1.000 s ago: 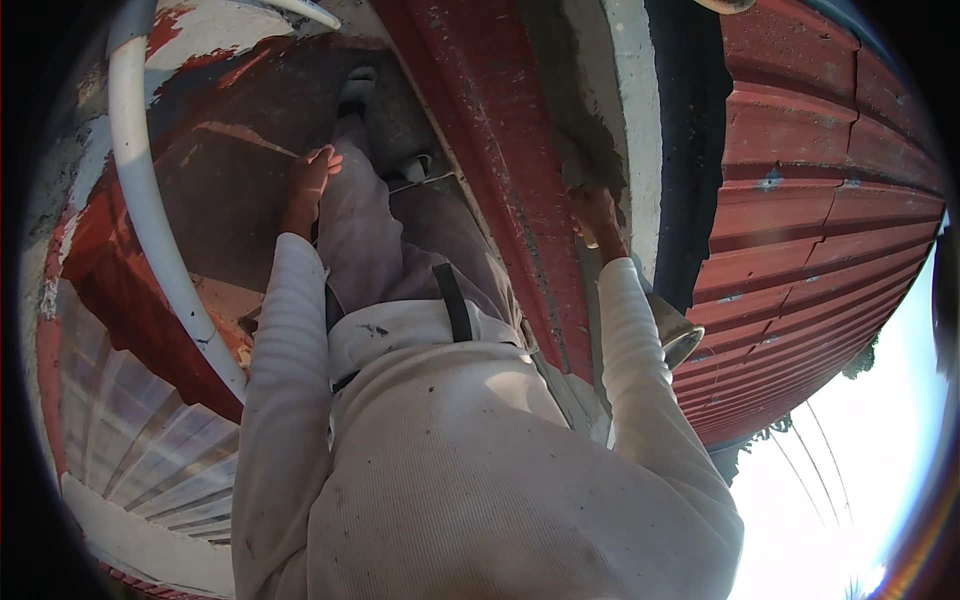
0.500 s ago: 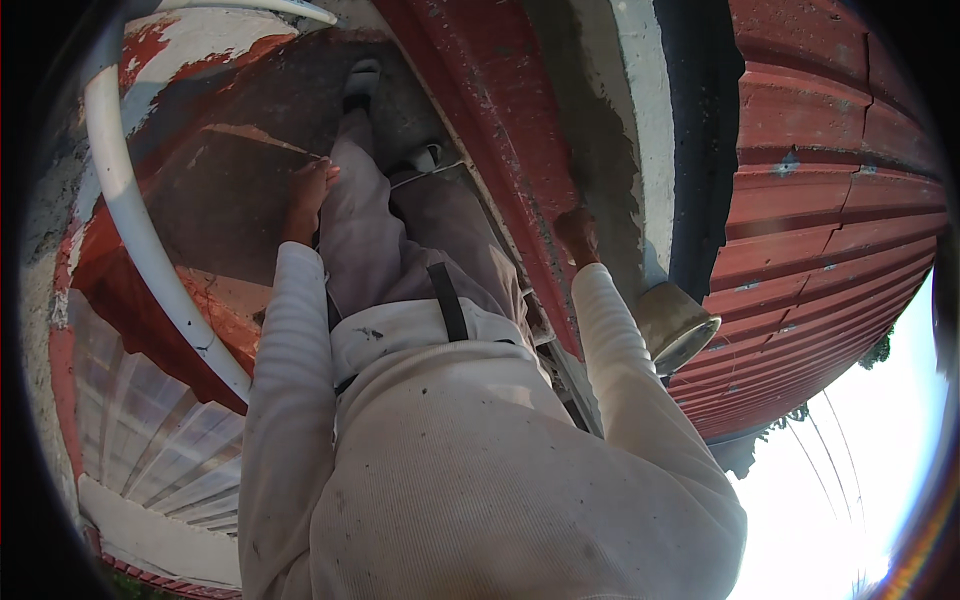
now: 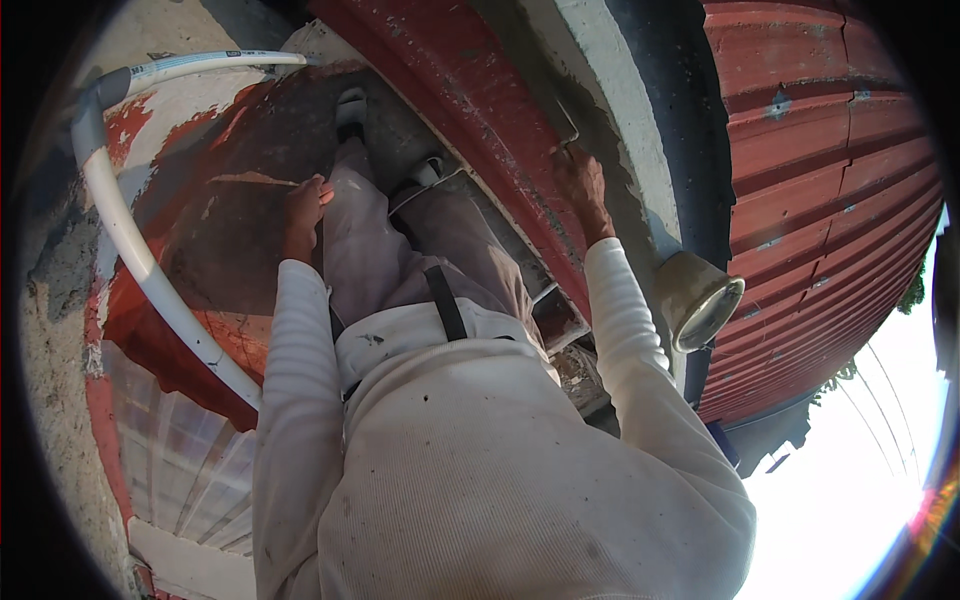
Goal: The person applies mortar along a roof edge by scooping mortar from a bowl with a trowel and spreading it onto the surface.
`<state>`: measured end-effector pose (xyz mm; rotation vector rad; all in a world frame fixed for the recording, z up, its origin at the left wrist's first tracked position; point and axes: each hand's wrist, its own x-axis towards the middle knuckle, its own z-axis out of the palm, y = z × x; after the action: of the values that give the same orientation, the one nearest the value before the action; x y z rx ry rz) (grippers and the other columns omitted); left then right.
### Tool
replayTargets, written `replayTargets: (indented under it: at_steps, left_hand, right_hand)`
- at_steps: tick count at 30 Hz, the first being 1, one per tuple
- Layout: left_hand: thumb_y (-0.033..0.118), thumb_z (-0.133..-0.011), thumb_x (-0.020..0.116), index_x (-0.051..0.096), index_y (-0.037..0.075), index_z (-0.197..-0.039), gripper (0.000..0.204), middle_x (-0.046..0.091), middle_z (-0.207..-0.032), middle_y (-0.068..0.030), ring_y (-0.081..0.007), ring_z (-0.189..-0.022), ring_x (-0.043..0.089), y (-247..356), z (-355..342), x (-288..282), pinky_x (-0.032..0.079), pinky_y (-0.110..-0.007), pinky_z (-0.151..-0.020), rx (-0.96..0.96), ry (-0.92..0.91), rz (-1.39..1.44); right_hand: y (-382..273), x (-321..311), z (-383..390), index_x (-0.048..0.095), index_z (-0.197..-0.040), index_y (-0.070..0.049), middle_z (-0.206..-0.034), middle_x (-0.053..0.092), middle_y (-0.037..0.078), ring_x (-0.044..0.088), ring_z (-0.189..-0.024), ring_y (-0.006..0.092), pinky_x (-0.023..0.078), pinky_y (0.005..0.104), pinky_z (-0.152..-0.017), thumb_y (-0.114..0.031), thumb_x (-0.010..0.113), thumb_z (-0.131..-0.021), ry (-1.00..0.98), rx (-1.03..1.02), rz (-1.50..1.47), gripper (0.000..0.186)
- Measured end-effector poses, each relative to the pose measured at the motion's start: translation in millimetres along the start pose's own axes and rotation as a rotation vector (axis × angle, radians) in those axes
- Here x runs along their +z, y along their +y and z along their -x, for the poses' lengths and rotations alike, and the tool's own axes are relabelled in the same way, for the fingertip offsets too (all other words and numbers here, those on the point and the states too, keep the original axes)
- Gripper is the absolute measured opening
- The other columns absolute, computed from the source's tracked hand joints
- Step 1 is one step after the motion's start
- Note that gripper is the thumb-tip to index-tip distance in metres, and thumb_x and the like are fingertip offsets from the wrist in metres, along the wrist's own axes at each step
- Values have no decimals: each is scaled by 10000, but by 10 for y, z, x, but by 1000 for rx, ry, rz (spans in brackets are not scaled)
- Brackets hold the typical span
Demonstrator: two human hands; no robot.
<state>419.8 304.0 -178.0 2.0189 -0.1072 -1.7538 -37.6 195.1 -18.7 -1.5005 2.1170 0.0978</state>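
Observation:
My right hand [image 3: 583,188] is closed round a tool with a thin bent metal shank [image 3: 572,122], held over a grey, damp-looking strip [image 3: 600,165] between the red wall [image 3: 480,95] and a pale ledge. The tool's working end cannot be made out. Near my right forearm a tan bucket [image 3: 682,285] sits on the ledge, its round mouth showing. My left hand [image 3: 308,205] is beside my left thigh with its fingers curled in; what they hold, if anything, is hidden.
A white pipe [image 3: 140,240] curves along the left, above a translucent ribbed sheet [image 3: 190,465]. Red corrugated metal roofing [image 3: 810,200] slopes away on the right, past a black strip [image 3: 695,130]. A thin pale cord [image 3: 430,188] crosses near my foot.
My right hand has moved up and outward along the ledge, and the tool's bent shank now shows. My left hand stays near my thigh. The view has shifted slightly.

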Motion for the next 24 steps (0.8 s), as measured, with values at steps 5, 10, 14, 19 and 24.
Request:
replayTargets:
  at_steps: [5, 10, 14, 19, 24]
  left_hand:
    - [382, -1046, 649, 674, 72, -1374, 452, 751, -1227, -51, -145, -1079, 715, -22, 74, -52, 482, -282, -841, 57, 2, -41]
    - [378, -1056, 640, 652, 53, -1393, 469, 747, -1242, -73, -163, -1105, 718, -28, 289, -77, 495, -283, -889, 138, -19, -43]
    - [415, -1021, 687, 589, 11, -1439, 589, 712, -1349, -122, -212, -1236, 683, -1, 128, -286, 493, -288, -981, 221, -134, -78]
    - [403, -1037, 670, 614, 18, -1409, 539, 718, -1336, -143, -216, -1234, 695, 590, 515, -186, 525, -309, -971, 157, 8, -303]
    - [416, -1046, 653, 637, 30, -1397, 523, 724, -1344, -144, -261, -1163, 736, 638, 547, -296, 562, -333, -853, 223, -20, -331]
  right_hand:
    - [638, -293, 354, 718, -1029, 17, -875, 712, 292, 721, -843, 468, 548, 505, -760, -363, 676, -997, 111, -44, -58, 384]
    - [784, -213, 695, 693, -973, 16, -818, 696, 268, 714, -777, 442, 538, 504, -730, -300, 702, -987, 169, -100, -191, 316]
    - [1207, 512, 366, 700, -981, 12, -864, 702, 283, 708, -865, 486, 523, 556, -798, -292, 687, -992, 280, -123, -148, 304]
    - [1264, 377, 470, 712, -963, 8, -916, 708, 297, 686, -913, 517, 504, 575, -818, -310, 685, -991, 266, -80, -305, 320]
    - [1367, -101, 1081, 730, -997, 2, -944, 721, 298, 696, -913, 512, 535, 565, -806, -307, 678, -985, 286, 1, -341, 313]
